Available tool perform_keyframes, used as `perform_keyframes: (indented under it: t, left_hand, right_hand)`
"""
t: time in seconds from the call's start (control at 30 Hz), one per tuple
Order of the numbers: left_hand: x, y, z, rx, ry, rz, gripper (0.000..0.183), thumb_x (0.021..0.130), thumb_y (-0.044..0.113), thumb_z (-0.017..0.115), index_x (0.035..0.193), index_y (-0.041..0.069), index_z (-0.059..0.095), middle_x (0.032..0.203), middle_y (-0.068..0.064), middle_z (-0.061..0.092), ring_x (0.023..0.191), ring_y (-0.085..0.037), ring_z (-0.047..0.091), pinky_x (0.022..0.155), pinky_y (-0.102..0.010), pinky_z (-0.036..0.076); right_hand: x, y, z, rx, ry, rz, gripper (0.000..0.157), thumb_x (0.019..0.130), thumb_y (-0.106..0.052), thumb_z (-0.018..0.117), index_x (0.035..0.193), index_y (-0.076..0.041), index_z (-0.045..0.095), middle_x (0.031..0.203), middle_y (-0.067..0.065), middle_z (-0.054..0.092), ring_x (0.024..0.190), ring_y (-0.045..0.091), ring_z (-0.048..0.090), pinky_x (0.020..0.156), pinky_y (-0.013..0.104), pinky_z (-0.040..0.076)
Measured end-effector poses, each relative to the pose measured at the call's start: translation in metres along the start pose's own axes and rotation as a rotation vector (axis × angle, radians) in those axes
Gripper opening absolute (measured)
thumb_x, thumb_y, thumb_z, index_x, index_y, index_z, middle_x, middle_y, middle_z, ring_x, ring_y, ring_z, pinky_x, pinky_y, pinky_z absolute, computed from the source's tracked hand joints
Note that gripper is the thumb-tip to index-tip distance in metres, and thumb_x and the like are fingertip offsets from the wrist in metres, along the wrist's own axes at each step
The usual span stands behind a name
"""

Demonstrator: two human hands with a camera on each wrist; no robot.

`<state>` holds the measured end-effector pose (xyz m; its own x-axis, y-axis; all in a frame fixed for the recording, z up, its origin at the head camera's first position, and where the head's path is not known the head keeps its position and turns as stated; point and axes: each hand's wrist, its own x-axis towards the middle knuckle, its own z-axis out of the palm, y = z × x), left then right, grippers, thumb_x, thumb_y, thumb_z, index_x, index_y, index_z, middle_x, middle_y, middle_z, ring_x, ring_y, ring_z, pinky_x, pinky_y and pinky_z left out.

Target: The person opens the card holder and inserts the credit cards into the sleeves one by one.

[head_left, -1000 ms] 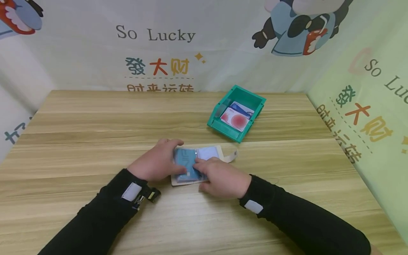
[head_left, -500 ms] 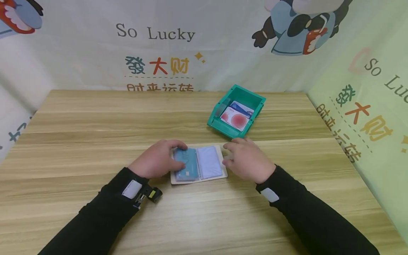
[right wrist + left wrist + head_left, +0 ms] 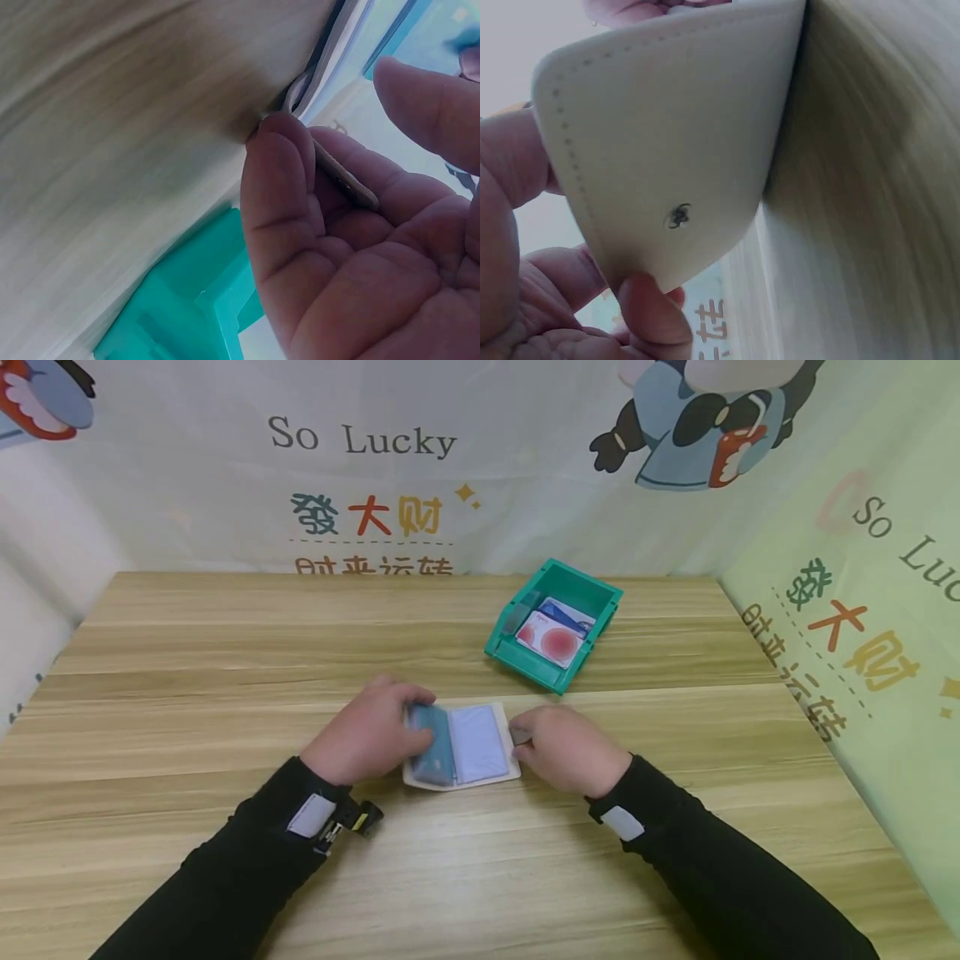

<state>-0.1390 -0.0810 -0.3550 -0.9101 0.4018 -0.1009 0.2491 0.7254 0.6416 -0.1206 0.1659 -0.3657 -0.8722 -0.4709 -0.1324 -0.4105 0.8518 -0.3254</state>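
A cream card holder (image 3: 512,768) stands spread at the front middle of the table, its left cover tilted up. Behind a clear sleeve on that side shows a blue card (image 3: 438,752); white sleeves (image 3: 478,743) fill the right side. My left hand (image 3: 367,735) grips the left cover by its outer edge. In the left wrist view the stitched outer cover (image 3: 667,127) carries a metal snap (image 3: 679,217) near the fingertips. My right hand (image 3: 566,747) holds the closing strap (image 3: 349,180) between curled fingers, beside the holder's right edge.
Behind the holder, slightly right, sits a green bin (image 3: 501,652) on the wooden table (image 3: 262,643). Inside lie a card with red circles (image 3: 551,642) and a blue-and-white card (image 3: 567,614). A printed cloth backdrop (image 3: 525,468) borders the table.
My right hand has gone from the inner sleeves to the strap and holds it. The left cover has tilted up in my left hand, and the right edge has shifted left.
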Motion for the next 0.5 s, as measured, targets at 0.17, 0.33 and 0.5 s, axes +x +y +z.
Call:
perform_keyframes:
  t: [0.17,0.33,0.5]
  left_hand:
    - [-0.002,0.008,0.002,-0.002,0.052,0.034,0.036,0.08,0.02,0.06,0.113,0.006,0.064,0.126,-0.012,0.043,0.102,-0.025,0.045,0.086,-0.043,0.046]
    - [-0.001,0.013,0.006,0.011,0.07,0.095,0.027,0.083,0.019,0.055,0.105,0.007,0.066,0.123,-0.007,0.045,0.094,-0.02,0.046,0.077,-0.037,0.047]
    - [0.003,0.017,0.011,0.036,0.034,0.156,0.03,0.085,0.014,0.047,0.107,0.004,0.065,0.112,-0.004,0.049,0.087,-0.017,0.047,0.072,-0.033,0.046]
  right_hand:
    - [0.0,-0.003,0.001,0.003,-0.01,-0.024,0.025,0.09,-0.019,0.063,0.112,-0.007,0.066,0.085,-0.001,0.061,0.074,0.013,0.051,0.074,0.028,0.048]
    - [0.001,-0.007,0.001,0.035,-0.028,-0.029,0.03,0.09,-0.019,0.062,0.118,-0.007,0.064,0.103,0.002,0.066,0.09,0.01,0.055,0.087,0.033,0.048]
    - [0.0,-0.01,0.003,0.061,-0.033,-0.038,0.032,0.091,-0.019,0.061,0.12,-0.006,0.062,0.112,0.004,0.065,0.1,0.01,0.054,0.091,0.035,0.046]
